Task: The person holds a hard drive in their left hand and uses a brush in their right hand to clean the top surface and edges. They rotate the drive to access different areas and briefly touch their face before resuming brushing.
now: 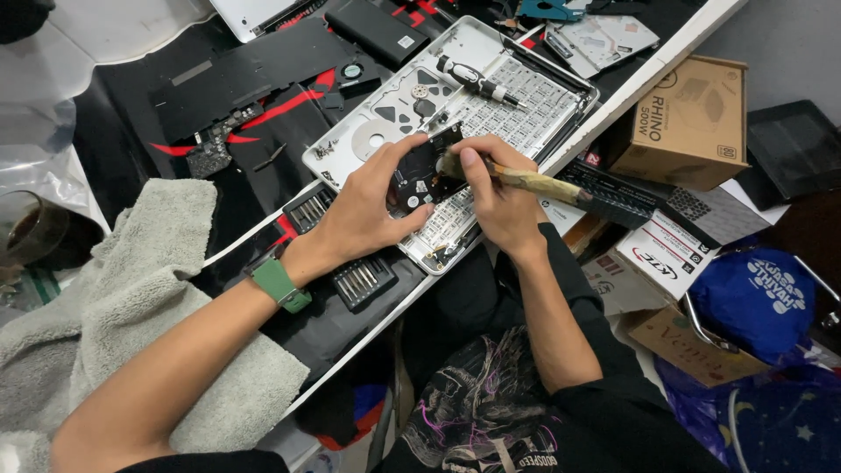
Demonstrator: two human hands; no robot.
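Observation:
My left hand (372, 206) grips a small black circuit board part (425, 171) and holds it above an opened silver laptop shell (561, 83). My right hand (495, 197) is shut on a worn paintbrush (534, 182); its bristle end touches the black part and its handle points right. A green watch strap (280, 285) is on my left wrist. A black and white electric screwdriver (477, 83) lies across the laptop shell.
A grey towel (131, 298) lies at the left under my forearm. Two screwdriver bit holders (363, 280) sit near my left wrist. A dark laptop cover (245, 74) and a circuit board (215, 144) lie behind. Cardboard boxes (688, 118) and a blue bag (758, 298) stand on the right.

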